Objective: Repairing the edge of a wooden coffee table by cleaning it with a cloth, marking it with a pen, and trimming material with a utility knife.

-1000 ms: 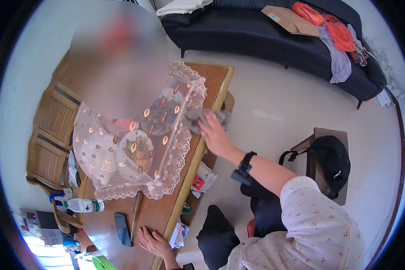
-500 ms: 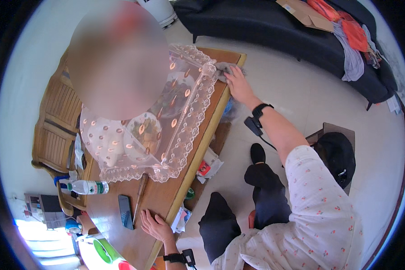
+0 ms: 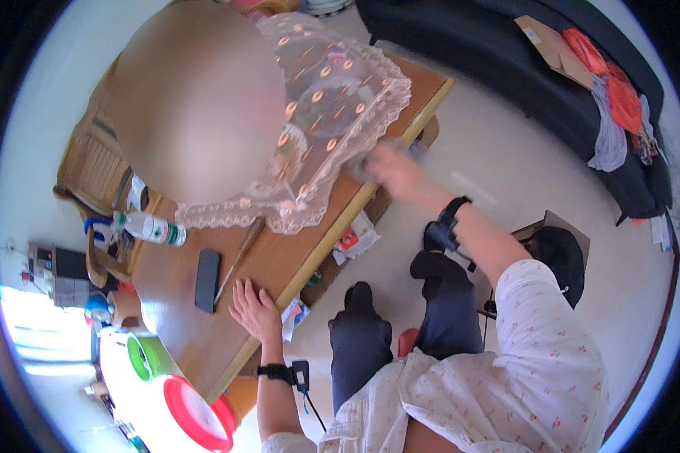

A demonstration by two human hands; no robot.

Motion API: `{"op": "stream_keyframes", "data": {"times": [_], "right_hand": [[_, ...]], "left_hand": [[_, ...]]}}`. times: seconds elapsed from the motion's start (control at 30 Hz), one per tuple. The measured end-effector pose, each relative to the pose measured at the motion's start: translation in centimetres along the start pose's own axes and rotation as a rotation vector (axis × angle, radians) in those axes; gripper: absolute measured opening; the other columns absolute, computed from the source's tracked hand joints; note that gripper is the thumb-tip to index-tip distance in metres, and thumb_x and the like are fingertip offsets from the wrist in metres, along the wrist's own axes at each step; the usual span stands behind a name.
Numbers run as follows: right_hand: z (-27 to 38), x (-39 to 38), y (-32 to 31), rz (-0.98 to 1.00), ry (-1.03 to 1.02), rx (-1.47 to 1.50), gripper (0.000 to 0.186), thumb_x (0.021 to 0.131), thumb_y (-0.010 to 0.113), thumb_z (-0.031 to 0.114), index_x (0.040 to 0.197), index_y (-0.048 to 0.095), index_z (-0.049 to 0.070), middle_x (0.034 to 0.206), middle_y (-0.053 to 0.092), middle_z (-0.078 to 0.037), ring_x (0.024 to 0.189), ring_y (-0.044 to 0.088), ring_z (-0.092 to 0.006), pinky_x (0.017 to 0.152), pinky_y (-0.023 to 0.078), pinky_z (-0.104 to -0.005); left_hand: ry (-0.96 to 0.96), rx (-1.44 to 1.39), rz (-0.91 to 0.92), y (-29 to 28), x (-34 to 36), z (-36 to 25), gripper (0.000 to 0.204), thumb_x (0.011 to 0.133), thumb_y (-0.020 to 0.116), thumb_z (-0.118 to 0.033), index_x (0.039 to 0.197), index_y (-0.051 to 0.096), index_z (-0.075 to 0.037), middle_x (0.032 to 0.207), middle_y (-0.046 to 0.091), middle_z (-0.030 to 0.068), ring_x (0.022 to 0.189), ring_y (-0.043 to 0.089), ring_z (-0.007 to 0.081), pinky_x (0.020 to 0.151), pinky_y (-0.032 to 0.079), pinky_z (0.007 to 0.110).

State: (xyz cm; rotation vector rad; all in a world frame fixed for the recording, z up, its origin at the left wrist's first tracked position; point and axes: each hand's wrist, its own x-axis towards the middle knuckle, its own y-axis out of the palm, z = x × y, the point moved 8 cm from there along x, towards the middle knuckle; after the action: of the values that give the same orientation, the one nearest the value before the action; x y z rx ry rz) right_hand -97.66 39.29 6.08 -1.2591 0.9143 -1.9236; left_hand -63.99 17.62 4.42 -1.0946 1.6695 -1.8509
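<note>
On the wooden table, my left hand rests flat with fingers spread, beside a black phone and a long thin stick. My right hand, blurred by motion, presses a grey cloth on the table's edge, just beside a lace-trimmed pink mesh cover. Plates of food show faintly through the mesh. A large blurred patch hides the upper left of the cover and what lies behind it. A plastic bottle lies on its side near the phone.
A wooden bench stands left; a black sofa with cardboard and clothes, back right. A black bag sits on a stool at my right. Red and green basins are lower left. My legs are beside the table.
My right hand went away along the table edge with the cloth, then came back toward me. My left hand stays on the table. The view has shifted, showing more of the basins.
</note>
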Motion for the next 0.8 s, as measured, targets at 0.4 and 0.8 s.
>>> {"op": "stream_keyframes", "data": {"times": [0.4,0.8], "right_hand": [[17.2,-0.3,7.7,0.133,-0.143,0.073,0.033,0.08,0.052,0.012,0.111,0.055,0.002,0.128,0.042,-0.019,0.124,0.034,-0.0342,0.095,0.036,-0.0461],[28.2,1.4,10.5,0.208,-0.593,0.258,0.032,0.077,0.058,0.021,0.106,0.059,0.009,0.124,0.046,-0.012,0.116,0.042,-0.0286,0.085,0.041,-0.0426]], "left_hand": [[-0.007,-0.227,-0.086,-2.0,-0.3,0.3,0.06,0.086,0.047,-0.02,0.138,0.023,-0.003,0.134,0.037,0.016,0.127,0.031,0.0296,0.106,0.019,0.049],[-0.06,-0.63,-0.347,-3.8,-5.5,6.7,0.051,0.086,0.042,-0.012,0.135,0.03,-0.001,0.136,0.035,0.0193,0.126,0.031,0.0362,0.105,0.02,0.045]]}}
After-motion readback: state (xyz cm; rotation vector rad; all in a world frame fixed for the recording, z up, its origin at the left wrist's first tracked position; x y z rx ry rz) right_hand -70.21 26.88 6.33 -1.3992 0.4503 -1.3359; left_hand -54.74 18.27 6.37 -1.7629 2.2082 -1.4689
